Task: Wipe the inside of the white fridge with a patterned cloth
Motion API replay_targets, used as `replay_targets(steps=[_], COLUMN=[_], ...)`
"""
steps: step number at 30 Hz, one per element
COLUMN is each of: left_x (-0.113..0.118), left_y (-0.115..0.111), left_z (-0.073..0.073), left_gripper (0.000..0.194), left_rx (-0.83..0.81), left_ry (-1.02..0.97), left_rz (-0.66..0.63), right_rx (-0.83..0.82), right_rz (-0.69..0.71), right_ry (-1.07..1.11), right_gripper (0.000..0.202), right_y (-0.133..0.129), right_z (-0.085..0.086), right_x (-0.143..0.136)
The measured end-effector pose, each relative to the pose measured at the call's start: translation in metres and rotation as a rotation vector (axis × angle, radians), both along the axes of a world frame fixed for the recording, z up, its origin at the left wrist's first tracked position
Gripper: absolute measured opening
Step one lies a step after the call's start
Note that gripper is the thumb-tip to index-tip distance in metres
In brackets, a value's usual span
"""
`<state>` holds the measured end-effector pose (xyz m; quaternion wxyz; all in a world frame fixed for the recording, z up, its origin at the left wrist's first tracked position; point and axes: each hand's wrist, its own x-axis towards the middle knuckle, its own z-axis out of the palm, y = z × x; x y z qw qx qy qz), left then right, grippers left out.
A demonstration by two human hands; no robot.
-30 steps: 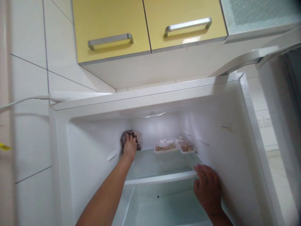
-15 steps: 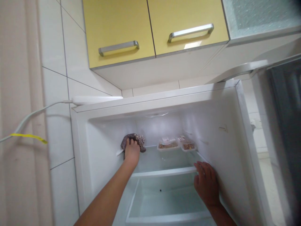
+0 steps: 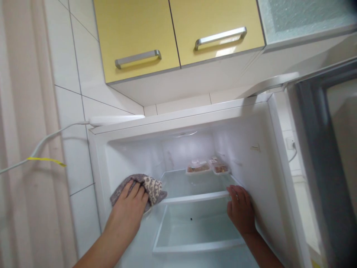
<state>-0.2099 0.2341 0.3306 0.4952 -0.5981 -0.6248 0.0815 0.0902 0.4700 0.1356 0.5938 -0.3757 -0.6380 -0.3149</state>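
Note:
My left hand (image 3: 131, 203) grips a grey patterned cloth (image 3: 153, 189) and presses it against the left inner wall of the refrigerator (image 3: 122, 158), near the front of the upper shelf. Across from it, my right hand (image 3: 240, 208) rests at the right front corner of the glass shelf (image 3: 182, 186), its fingers curled over the white edge. Two clear packs of food, a left one (image 3: 198, 168) and a right one (image 3: 219, 167), sit at the back right of that shelf.
Below lies a lower shelf (image 3: 178, 250) with a small dark speck above it. The refrigerator door (image 3: 312, 149) stands open at the right. Yellow cupboards (image 3: 139, 33) hang overhead, and a white cable (image 3: 60, 130) runs along the left wall.
My left hand has drawn the cloth forward and left along the side wall, from the back of the shelf towards the front. My right hand stays at the shelf corner.

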Motion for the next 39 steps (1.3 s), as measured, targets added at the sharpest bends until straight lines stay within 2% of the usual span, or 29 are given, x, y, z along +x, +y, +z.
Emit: replay_targets(steps=[3, 8, 12, 20, 24, 27, 30, 33, 39], left_x=[-0.001, -0.003, -0.008, -0.029, -0.037, -0.039, -0.038, -0.035, -0.024], left_y=[0.026, 0.103, 0.158, 0.225, 0.257, 0.273, 0.278, 0.272, 0.247], left_z=[0.004, 0.010, 0.011, 0.001, 0.005, 0.012, 0.016, 0.018, 0.024], left_gripper=[0.041, 0.036, 0.036, 0.045, 0.044, 0.042, 0.042, 0.041, 0.039], left_rx=[-0.006, -0.122, -0.079, 0.010, 0.014, 0.015, 0.047, 0.093, 0.220], left_ry=[-0.007, -0.093, -0.179, -0.201, -0.223, -0.246, -0.283, -0.333, -0.420], left_rz=[0.031, 0.116, 0.171, 0.097, 0.070, 0.045, 0.015, -0.012, -0.049], right_rx=[-0.004, 0.008, 0.023, 0.063, 0.084, 0.091, 0.094, 0.099, 0.090], right_rz=[-0.009, -0.017, -0.019, -0.058, -0.085, -0.093, -0.108, -0.116, -0.089], right_ry=[0.005, 0.003, 0.011, 0.037, 0.056, 0.067, 0.072, 0.061, 0.059], right_gripper=[0.044, 0.042, 0.040, 0.038, 0.036, 0.035, 0.034, 0.034, 0.037], right_y=[-0.002, -0.004, -0.004, 0.001, 0.004, 0.005, 0.006, 0.006, 0.005], right_z=[0.002, 0.003, 0.003, 0.005, 0.004, 0.004, 0.004, 0.004, 0.003], right_x=[-0.001, -0.001, -0.001, -0.004, -0.005, -0.005, -0.005, -0.006, -0.005])
